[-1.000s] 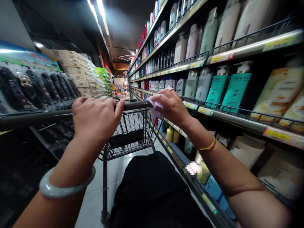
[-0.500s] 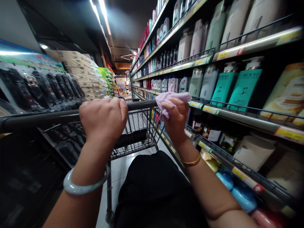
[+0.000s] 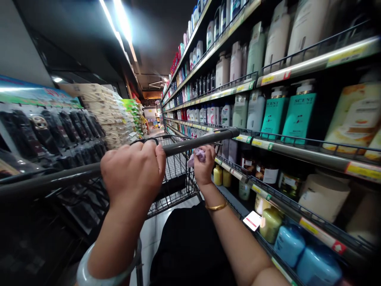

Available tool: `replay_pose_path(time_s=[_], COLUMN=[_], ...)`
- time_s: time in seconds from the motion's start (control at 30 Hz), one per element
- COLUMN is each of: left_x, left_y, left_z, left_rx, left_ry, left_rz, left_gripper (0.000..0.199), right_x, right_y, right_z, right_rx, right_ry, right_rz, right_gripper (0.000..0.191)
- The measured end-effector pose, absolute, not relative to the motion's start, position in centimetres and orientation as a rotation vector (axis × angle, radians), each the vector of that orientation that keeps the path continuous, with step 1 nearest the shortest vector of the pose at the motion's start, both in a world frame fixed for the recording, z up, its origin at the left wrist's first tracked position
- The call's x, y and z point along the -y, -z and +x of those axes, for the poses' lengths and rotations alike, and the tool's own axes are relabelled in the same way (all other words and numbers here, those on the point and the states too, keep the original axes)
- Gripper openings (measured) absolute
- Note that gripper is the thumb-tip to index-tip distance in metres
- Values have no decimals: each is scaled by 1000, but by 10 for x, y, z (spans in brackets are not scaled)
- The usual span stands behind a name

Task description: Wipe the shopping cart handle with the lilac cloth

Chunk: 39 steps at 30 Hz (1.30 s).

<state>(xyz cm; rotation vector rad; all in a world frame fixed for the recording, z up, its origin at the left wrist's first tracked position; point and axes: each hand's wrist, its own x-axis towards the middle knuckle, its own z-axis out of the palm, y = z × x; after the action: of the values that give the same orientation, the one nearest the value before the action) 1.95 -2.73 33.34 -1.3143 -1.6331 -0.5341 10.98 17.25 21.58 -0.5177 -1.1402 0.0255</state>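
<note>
My left hand (image 3: 133, 172), with a pale bangle at the wrist, is wrapped round the dark handle (image 3: 202, 140) of a shopping cart. My right hand (image 3: 204, 169), with a gold bracelet, holds a crumpled light purple cloth (image 3: 199, 156) just below the handle's right part. Whether the cloth touches the cart there is hard to tell. The cart's wire basket (image 3: 174, 171) lies beyond both hands; no goods can be made out inside it.
Shelves (image 3: 297, 149) of bottles and jars run along the right, close to the handle's end. On the left hang dark packaged items (image 3: 68, 131) beside stacked pale packages (image 3: 95, 107). A tiled aisle stretches ahead.
My right hand and the cloth have moved from the top of the handle to below it, bringing the handle's right end into view. My left hand still grips the handle, slightly lower in view.
</note>
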Motion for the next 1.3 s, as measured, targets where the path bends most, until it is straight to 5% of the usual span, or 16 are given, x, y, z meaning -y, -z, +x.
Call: replay_pose_path(time_s=[0.27, 0.43, 0.63, 0.93, 1.17, 1.3], left_x=[23, 24, 25, 31, 33, 33], left_y=[-331, -331, -331, -332, -334, -334], left_z=[17, 18, 16, 22, 23, 24], left_rx=[1613, 1596, 1647, 1686, 1722, 1746], left_ry=[633, 651, 585, 494, 472, 470], left_rz=[-1334, -1355, -1318, -1335, -1344, -1343], left_gripper=[35, 35, 43, 58, 62, 64], right_x=[-140, -143, -131, -161, -161, -163], right_y=[-218, -223, -205, -195, -141, -170], right_z=[66, 80, 58, 74, 52, 76], right_rx=[1539, 1231, 1687, 1319, 1590, 1437], right_ry=[33, -95, 61, -71, -213, -145], right_rz=[-445, -662, -360, -604, -648, -609], right_gripper=[34, 22, 30, 30, 32, 33])
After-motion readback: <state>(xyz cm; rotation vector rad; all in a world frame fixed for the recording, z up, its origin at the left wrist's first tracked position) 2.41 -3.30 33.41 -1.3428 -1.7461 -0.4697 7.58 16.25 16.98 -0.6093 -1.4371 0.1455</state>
